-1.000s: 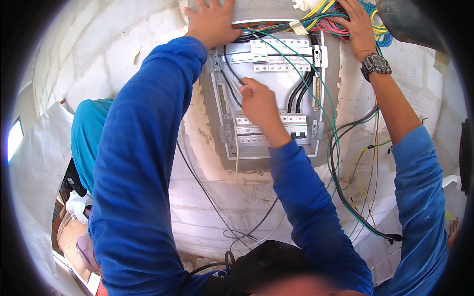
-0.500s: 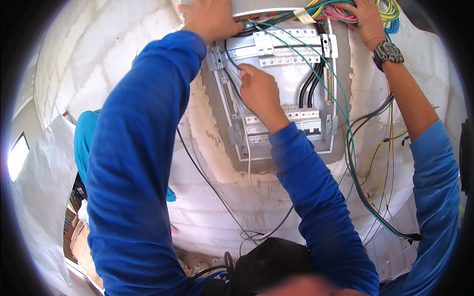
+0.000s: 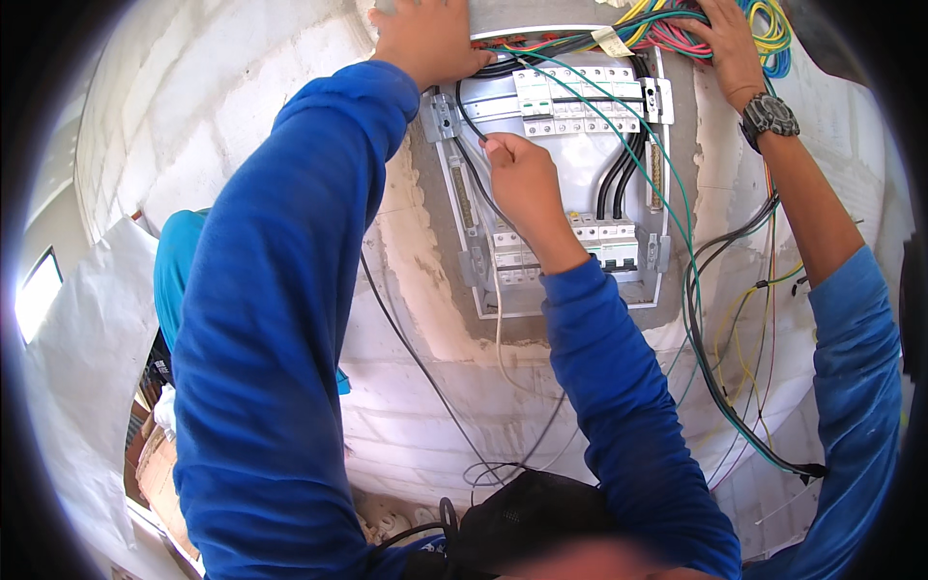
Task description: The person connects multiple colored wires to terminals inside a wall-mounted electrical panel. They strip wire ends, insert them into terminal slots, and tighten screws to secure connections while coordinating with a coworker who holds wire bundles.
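Note:
My left hand [image 3: 425, 41] lies over the upper left corner of an open white electrical panel box [image 3: 570, 311]. Its fingers are spread on the wall side, its thumb reaching to the black cables; the top of the hand is cut off. Inside the box, my right hand [image 3: 527, 184] pinches a black cable [image 3: 470, 118] between thumb and fingers, left of the upper row of white circuit breakers [image 3: 580, 100]. A lower breaker row [image 3: 614, 253] is partly behind my right wrist. A co-worker's hand [image 3: 725, 48] with a dark watch rests at the multicoloured wire bundle [image 3: 667, 37].
Green wires [image 3: 667, 184] hang across the box's right side. A black cable bundle [image 3: 698, 319] and thin coloured wires dangle beside the co-worker's sleeve [image 3: 851, 338]. A loose black cable [image 3: 401, 338] runs down the pale block wall [image 3: 290, 58]. Teal cloth [image 3: 177, 266] shows behind my left sleeve.
The whole view has shifted, so the box appears slightly farther right. My right fingers have closed more tightly on the black cable. The left hand and the co-worker's hand stay in about the same places.

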`<move>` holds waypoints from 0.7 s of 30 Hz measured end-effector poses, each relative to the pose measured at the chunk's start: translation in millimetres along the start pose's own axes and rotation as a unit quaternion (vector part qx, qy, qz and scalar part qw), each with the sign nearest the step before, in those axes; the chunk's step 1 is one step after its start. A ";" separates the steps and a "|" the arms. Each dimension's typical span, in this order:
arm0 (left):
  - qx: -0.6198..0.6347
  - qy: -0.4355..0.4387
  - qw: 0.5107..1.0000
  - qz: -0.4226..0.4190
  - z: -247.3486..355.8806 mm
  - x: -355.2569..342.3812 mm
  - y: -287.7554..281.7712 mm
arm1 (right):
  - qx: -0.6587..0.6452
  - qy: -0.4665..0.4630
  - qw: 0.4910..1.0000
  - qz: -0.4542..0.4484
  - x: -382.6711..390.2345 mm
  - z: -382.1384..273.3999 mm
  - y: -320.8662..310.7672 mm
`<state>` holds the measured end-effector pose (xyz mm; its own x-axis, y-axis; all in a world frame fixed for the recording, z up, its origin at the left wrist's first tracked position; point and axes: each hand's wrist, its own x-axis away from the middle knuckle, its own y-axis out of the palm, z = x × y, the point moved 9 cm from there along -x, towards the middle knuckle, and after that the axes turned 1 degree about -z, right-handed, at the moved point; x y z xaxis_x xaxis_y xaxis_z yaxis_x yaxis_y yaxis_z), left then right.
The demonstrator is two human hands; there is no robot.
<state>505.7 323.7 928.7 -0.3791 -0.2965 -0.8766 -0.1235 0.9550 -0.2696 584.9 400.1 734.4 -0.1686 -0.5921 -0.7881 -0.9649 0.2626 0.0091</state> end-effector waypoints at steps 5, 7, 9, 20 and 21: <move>-0.014 -0.001 0.998 -0.057 0.0 4.0 7.0 | 0.022 -0.043 0.998 0.041 -3.1 11.3 7.6; -0.021 0.017 0.997 -0.073 -0.8 4.8 8.9 | 0.017 -0.046 0.998 0.041 -5.0 15.5 10.2; -0.027 0.040 0.996 -0.079 -4.4 5.7 10.3 | -0.015 -0.043 0.999 0.030 -6.3 15.7 10.1; 0.005 0.047 0.999 -0.025 -15.8 6.2 24.1 | -0.290 0.118 0.947 -0.069 4.3 23.3 18.6; 0.004 0.040 0.999 -0.019 -15.1 5.8 24.1 | -0.266 0.123 0.955 -0.051 3.1 28.6 21.5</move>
<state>486.6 344.9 923.2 -0.4459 -0.3313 -0.8316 -0.1309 0.9431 -0.3055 569.4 425.7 714.5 -0.0469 -0.7715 -0.6346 -0.9336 -0.1921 0.3025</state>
